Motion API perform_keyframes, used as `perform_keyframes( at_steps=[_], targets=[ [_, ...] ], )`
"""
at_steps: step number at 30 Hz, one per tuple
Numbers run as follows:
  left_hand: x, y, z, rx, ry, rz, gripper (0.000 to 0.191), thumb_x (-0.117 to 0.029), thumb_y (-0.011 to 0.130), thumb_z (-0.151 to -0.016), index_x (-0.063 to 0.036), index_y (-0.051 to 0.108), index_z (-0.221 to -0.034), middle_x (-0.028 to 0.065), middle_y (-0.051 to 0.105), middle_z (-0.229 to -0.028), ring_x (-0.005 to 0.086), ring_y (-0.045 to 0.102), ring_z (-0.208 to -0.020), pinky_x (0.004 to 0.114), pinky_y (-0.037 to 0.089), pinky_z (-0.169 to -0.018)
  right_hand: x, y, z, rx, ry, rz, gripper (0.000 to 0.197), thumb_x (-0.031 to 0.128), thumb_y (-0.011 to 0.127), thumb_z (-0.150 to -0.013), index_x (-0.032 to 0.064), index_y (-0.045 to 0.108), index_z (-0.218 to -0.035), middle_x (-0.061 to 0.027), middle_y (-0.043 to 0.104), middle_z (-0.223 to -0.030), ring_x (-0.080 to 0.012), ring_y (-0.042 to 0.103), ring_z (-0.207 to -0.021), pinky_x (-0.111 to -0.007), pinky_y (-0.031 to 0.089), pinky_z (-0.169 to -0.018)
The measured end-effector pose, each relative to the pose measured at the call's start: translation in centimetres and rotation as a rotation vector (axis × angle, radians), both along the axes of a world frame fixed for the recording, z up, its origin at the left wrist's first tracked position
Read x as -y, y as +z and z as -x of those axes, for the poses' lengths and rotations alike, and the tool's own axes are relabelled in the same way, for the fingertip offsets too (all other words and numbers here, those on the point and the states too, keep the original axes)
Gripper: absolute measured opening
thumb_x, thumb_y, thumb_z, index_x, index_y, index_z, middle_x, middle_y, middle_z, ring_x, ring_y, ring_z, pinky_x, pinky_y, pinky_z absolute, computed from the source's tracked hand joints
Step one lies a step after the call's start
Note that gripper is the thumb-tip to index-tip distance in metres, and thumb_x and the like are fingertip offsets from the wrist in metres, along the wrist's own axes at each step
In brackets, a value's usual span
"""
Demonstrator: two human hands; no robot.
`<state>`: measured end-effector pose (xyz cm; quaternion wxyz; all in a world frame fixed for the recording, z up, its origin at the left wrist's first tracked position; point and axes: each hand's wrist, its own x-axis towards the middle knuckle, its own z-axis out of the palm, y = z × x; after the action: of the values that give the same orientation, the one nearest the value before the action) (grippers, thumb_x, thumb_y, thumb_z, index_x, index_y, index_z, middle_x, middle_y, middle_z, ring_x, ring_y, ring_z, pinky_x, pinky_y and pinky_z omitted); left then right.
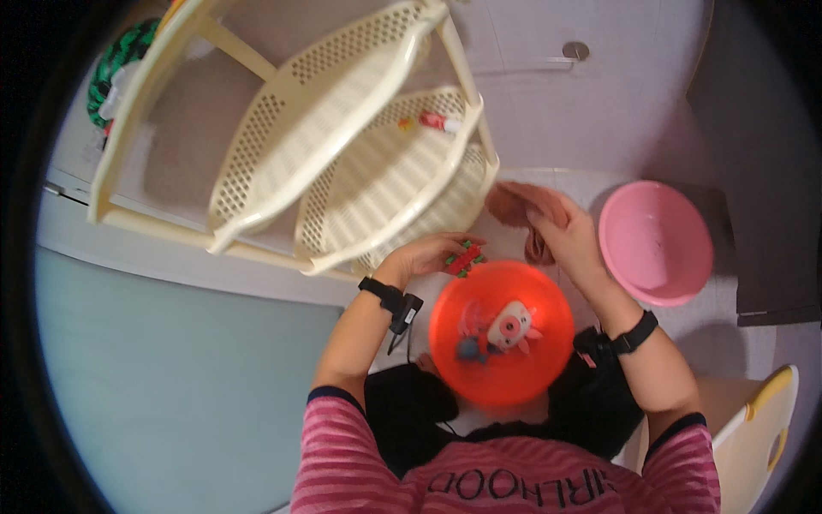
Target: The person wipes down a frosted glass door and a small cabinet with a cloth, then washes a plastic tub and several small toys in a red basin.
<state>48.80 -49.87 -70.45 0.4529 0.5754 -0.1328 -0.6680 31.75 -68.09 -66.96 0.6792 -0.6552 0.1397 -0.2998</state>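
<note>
My left hand [429, 256] holds a small red and green toy [464, 259] by the upper left rim of an orange plastic basin [440, 350]. In my right hand [568, 234] is a brownish-pink cloth [538, 204], which hangs above the floor beyond the basin. Inside the basin lie a white and pink pig-faced toy [512, 326], a blue-grey toy [471, 349] and a translucent pinkish item [474, 317] whose kind I cannot tell. The basin stands between my legs.
A cream plastic shelf rack [392, 254] with perforated tiers stands close at the left; its middle tier holds a red and white item [438, 121]. A pink basin [655, 241] is at the right, near a dark panel [777, 193]. A cream and yellow plastic item [745, 443] stands lower right.
</note>
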Motion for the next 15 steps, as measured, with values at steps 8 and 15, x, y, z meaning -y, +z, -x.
perform_keyframes(
  at_steps=[8,15],
  targets=[
    [-1.9,-12.9,4.1,0.832,-0.484,-0.272,0.046,-0.025,0.052,-0.084,0.0028,0.044,-0.120,0.0176,0.058,-0.102,0.0225,0.059,-0.086,0.032,0.049,-0.072,-0.7,1.1,-0.3,-0.047,0.031,-0.130,0.026,0.002,0.059,-0.080,0.0005,0.058,-0.106,-0.0021,0.060,-0.074,-0.0057,0.052,-0.053,-0.022,0.043,-0.046],
    [-0.8,-4.4,2.1,1.068,-0.513,-0.153,0.046,-0.034,0.056,-0.084,0.0024,0.054,-0.113,0.0197,0.059,-0.107,0.0258,0.059,-0.094,0.032,0.047,-0.078,-0.6,1.3,0.1,-0.088,0.035,-0.086,0.030,0.003,0.059,-0.080,-0.0002,0.056,-0.109,-0.0029,0.061,-0.077,-0.0073,0.055,-0.057,-0.022,0.045,-0.050]
  ],
)
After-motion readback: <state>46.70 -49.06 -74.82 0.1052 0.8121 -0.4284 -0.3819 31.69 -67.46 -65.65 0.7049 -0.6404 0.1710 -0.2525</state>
